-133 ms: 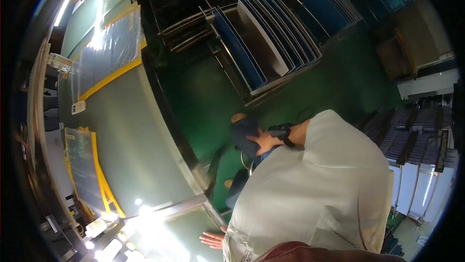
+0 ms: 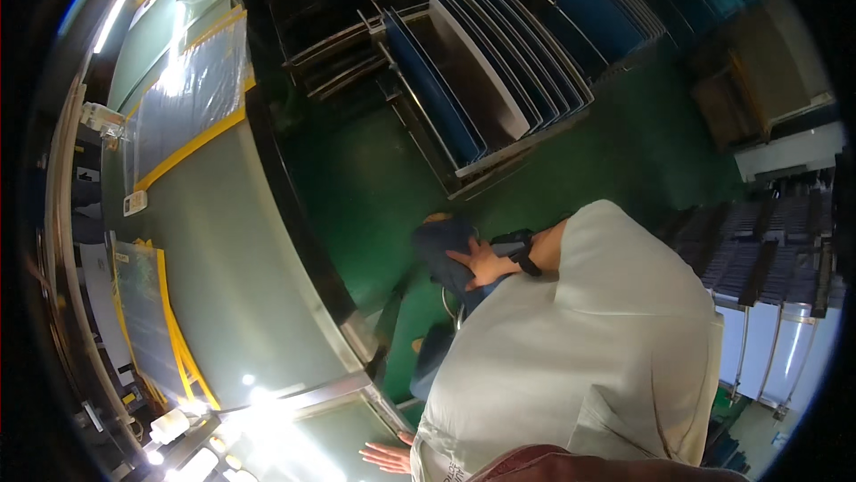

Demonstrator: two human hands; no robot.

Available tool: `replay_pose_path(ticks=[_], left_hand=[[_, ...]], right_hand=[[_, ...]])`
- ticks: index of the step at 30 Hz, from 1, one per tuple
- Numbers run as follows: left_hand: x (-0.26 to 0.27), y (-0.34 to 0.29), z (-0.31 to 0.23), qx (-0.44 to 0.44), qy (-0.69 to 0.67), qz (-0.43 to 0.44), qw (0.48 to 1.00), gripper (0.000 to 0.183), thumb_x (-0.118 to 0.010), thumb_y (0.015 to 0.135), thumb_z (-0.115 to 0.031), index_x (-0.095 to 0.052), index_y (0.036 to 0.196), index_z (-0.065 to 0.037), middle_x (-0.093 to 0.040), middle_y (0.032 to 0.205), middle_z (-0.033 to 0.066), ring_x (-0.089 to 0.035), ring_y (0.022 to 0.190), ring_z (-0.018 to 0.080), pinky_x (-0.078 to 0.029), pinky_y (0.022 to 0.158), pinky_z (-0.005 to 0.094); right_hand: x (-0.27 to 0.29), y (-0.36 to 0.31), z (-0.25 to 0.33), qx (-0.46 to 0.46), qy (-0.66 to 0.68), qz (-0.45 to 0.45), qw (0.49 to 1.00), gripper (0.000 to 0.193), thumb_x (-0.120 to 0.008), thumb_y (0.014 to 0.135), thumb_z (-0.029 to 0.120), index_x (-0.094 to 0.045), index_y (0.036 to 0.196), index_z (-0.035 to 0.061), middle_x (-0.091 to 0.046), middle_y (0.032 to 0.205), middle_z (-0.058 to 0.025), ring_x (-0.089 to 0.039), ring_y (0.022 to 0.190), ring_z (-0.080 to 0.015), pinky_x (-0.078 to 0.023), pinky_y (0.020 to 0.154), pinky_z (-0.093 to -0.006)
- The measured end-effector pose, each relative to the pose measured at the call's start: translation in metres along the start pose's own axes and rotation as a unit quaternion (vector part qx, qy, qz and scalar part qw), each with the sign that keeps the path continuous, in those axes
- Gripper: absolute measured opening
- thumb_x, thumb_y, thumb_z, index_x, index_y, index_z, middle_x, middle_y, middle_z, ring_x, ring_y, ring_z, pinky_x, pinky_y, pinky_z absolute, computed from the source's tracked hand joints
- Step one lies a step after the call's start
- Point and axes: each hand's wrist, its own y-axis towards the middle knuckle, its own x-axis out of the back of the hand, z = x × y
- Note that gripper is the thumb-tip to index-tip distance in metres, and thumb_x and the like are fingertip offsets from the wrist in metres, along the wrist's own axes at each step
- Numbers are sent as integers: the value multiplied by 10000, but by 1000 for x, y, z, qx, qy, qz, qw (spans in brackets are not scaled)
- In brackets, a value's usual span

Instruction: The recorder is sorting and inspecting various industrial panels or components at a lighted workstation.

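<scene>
My right hand (image 2: 484,264) lies on my thigh in dark blue trousers (image 2: 443,246), fingers spread and holding nothing. A black device on a strap (image 2: 515,248) sits around that wrist. At the lower edge, my left hand (image 2: 387,457) is stretched out with its fingers apart, over or on the lit glass-like worktop (image 2: 357,424); whether it touches the surface I cannot tell. Nothing shows in this hand. The left forearm is hidden behind my pale shirt (image 2: 571,357).
A long grey-green worktop (image 2: 241,241) with a metal edge runs along the left. Yellow-bordered clear-covered sheets (image 2: 192,94) and a small white device (image 2: 135,203) lie on it. Ahead, a rack (image 2: 464,177) holds several upright blue and white panels. More racked panels (image 2: 758,339) stand right.
The worktop and its sheets appear slightly further left in the picture, as the view has turned a little. Both hands keep nearly the same pose.
</scene>
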Motion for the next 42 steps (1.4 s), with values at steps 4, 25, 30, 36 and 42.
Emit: replay_pose_path(ticks=[4,25,30,36,42], left_hand=[[20,-16,1,27,-49,22,998,668,-344,875,-573,-410,1319,-78,-368,1369,167,-326,1264,377,-283,1004,500],[15,-40,-28,175,25,-3,984,468,-500,877,-317,-452,1291,-104,-398,1364,123,-334,1272,310,-226,1021,464],[27,-58,-71,179,-48,-38,982,556,-567,832,-336,-414,1317,-113,-363,1390,108,-266,1324,281,-125,1068,488],[68,-105,-52,304,-89,-128,940,542,-586,817,-278,-430,1305,-101,-365,1386,128,-267,1319,318,-136,1055,530],[91,-154,4,409,77,-166,894,523,-525,861,-299,-409,1319,-75,-348,1388,164,-265,1310,343,-174,1062,478]], right_hand=[[-17,-16,-23,29,-2,-68,997,905,-621,721,554,-112,1422,290,-168,1352,-369,-261,1219,-539,-336,947,-564],[-22,-36,-63,184,78,-146,969,855,-670,691,467,-275,1385,161,-327,1288,-329,-346,1204,-452,-327,1004,-434],[8,-36,-81,209,-14,-47,977,788,-676,708,422,-380,1321,26,-403,1272,-317,-400,1198,-412,-331,1007,-420],[153,-80,69,457,209,109,857,330,-577,870,176,-550,1126,-31,-641,982,-104,-609,879,-149,-480,777,-267],[285,-113,264,635,350,46,687,400,-493,906,363,-560,1111,26,-643,915,-83,-613,825,-141,-470,741,-254]])
